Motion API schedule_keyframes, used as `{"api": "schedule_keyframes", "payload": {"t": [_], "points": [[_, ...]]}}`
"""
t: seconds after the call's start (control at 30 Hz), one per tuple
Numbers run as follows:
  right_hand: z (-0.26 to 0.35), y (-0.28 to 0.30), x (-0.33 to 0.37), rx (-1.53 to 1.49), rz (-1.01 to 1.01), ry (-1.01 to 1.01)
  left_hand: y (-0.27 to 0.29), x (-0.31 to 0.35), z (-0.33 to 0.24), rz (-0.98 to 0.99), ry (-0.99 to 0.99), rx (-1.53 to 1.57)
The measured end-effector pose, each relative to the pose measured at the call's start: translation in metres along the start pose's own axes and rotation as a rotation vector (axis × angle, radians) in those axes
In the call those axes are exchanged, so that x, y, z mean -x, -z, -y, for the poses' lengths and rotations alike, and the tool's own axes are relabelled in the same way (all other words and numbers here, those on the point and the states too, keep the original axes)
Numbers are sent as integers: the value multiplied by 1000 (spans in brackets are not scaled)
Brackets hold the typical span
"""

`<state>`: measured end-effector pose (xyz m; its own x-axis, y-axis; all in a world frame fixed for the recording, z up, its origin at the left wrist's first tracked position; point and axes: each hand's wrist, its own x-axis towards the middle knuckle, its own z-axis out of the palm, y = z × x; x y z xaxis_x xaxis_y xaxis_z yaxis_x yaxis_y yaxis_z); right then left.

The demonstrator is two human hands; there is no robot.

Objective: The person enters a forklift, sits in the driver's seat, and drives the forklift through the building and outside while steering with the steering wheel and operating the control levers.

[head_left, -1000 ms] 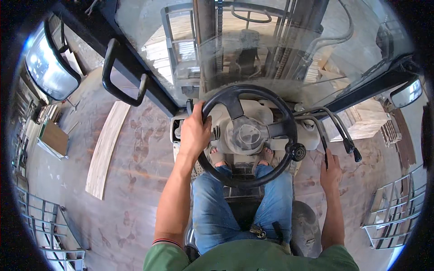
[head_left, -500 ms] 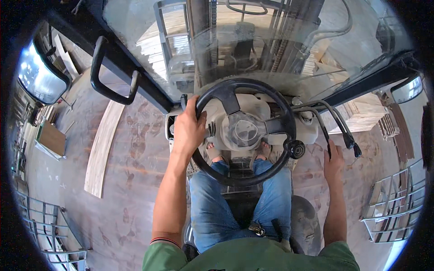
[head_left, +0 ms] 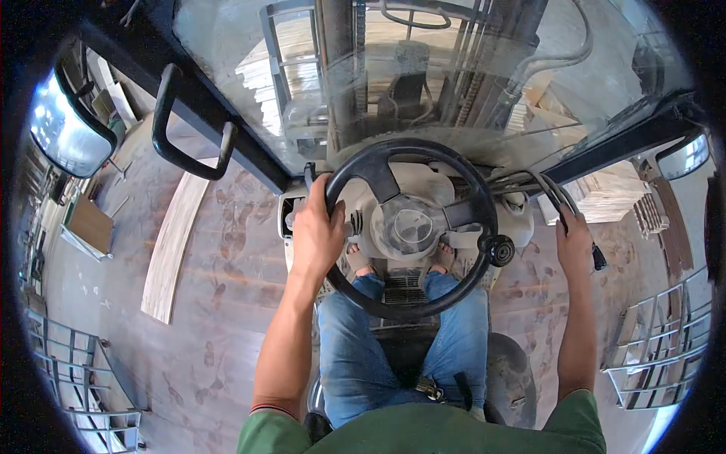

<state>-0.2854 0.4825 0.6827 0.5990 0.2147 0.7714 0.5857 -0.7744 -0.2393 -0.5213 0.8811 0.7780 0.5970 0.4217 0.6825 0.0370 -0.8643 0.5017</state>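
A black steering wheel point(head_left: 407, 224) with a spinner knob point(head_left: 501, 250) on its right side stands before me. My left hand point(head_left: 317, 231) is closed round the wheel's left rim, thumb on the inner side. Out to the right, my right hand point(head_left: 575, 238) grips a control lever point(head_left: 554, 194); its knob is mostly hidden in the fingers. The black end of another lever point(head_left: 600, 257) shows just beyond that hand. Both feet in sandals rest at the floor below the wheel, partly hidden by it.
Through the dusty windshield point(head_left: 484, 144) stands a lift mast point(head_left: 340, 68) with stacked boards beyond. A grab handle point(head_left: 160, 129) and mirror point(head_left: 72, 125) are at left. A long board point(head_left: 172, 253) lies on the floor. Lumber stack point(head_left: 609, 193) and metal rack point(head_left: 658, 333) stand at right.
My right hand has moved forward and slightly right, taking the lever with it. My left hand stays on the wheel rim, and the wheel looks unturned.
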Motion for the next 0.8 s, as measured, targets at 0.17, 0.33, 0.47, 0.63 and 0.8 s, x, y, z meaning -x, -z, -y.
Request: {"api": "schedule_keyframes", "payload": {"t": [0.17,0.33,0.47,0.63,0.8], "points": [[-9,7,-38,-58,67,-64,-1,17,9,-71,-92,6],[-17,1,-38,-80,52,-20,-10,59,13,-117,36,80],[-13,2,-38,-73,67,-57,-24,100,7,-259,-85,-143],[-23,1,-37,-59,106,-90,-23,85,-65,116,-505,-42],[-20,-6,-38,-15,101,-76,-91,37,-108,226,-855,-191]]}}
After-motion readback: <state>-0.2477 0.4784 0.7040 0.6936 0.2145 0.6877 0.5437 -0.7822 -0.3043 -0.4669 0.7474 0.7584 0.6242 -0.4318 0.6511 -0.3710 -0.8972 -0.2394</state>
